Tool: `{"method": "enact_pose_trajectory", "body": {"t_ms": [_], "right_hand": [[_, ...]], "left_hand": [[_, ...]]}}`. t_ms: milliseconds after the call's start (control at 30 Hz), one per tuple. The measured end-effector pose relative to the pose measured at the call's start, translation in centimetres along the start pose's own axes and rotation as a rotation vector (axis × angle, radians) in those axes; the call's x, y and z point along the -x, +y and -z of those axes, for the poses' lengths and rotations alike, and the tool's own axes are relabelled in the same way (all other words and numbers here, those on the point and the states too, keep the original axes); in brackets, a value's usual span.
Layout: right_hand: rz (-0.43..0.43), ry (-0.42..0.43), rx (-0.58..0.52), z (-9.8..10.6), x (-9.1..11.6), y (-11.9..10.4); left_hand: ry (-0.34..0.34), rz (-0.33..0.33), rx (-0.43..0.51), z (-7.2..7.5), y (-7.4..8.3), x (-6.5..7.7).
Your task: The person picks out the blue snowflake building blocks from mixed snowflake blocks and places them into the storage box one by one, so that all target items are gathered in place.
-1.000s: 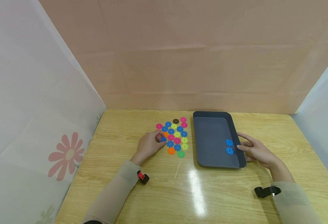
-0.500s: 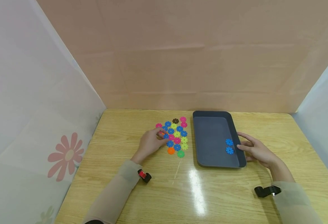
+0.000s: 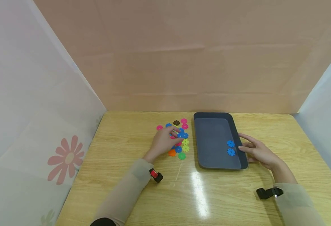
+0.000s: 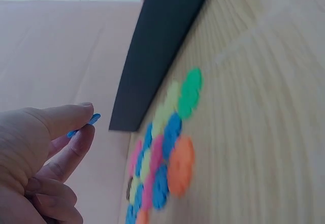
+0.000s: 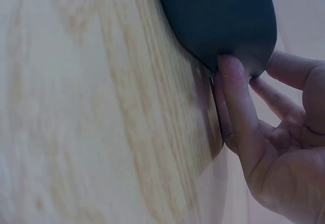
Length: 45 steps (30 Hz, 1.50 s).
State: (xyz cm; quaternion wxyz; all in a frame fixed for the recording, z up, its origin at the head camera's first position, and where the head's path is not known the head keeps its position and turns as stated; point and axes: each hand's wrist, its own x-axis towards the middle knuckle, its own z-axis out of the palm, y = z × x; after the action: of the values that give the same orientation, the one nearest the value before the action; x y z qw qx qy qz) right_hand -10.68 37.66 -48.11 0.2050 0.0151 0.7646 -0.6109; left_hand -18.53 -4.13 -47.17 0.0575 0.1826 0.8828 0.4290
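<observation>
My left hand [image 3: 163, 142] is held over a cluster of flower-shaped plastic discs [image 3: 185, 148]. It pinches one blue disc [image 4: 95, 118] between thumb and forefinger; the left wrist view shows that disc edge-on, raised off the table. To the right lies a dark grey rectangular tray [image 3: 212, 138] with two blue discs [image 3: 231, 152] inside, near its right wall. My right hand [image 3: 260, 153] holds the tray's right edge, thumb over the rim and fingers along the outside. In the right wrist view its fingertips [image 5: 232, 70] touch the tray's outer wall.
The cluster, left of the tray, mixes pink, yellow, blue, green, orange and brown discs; my left hand hides part of it. A wooden table [image 3: 171, 201] carries everything. A beige cloth backdrop [image 3: 160, 62] rises behind, with pale panels at both sides.
My left hand has lifted the blue disc from the cluster's left side and carried it right, over the other discs. My right hand and the tray have stayed in place.
</observation>
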Motion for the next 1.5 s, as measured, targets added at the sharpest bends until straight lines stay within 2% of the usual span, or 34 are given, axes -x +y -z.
{"method": "enact_pose_trajectory", "body": {"t_ms": [267, 767, 900, 1067, 1300, 1500], "right_hand": [[0.002, 0.007, -0.006, -0.1, 0.0, 0.1], [0.003, 0.011, -0.023, -0.5, 0.1, 0.0], [0.002, 0.009, -0.025, -0.7, 0.2, 0.0], [-0.002, 0.011, -0.033, -0.9, 0.3, 0.0], [-0.018, 0.019, -0.037, -1.0, 0.4, 0.0], [-0.023, 0.021, -0.039, -0.9, 0.4, 0.0]], "left_hand": [[-0.016, -0.074, 0.047, -2.0, 2.5, -1.5], [-0.065, -0.075, 0.137, -5.7, 6.0, -4.3], [-0.080, -0.044, 0.132, -7.1, 6.6, -5.0], [-0.092, -0.045, 0.110, -8.5, 7.5, -5.9], [-0.110, -0.029, 0.078, -9.5, 8.6, -6.9], [-0.122, -0.018, 0.055, -10.5, 8.9, -8.0]]}}
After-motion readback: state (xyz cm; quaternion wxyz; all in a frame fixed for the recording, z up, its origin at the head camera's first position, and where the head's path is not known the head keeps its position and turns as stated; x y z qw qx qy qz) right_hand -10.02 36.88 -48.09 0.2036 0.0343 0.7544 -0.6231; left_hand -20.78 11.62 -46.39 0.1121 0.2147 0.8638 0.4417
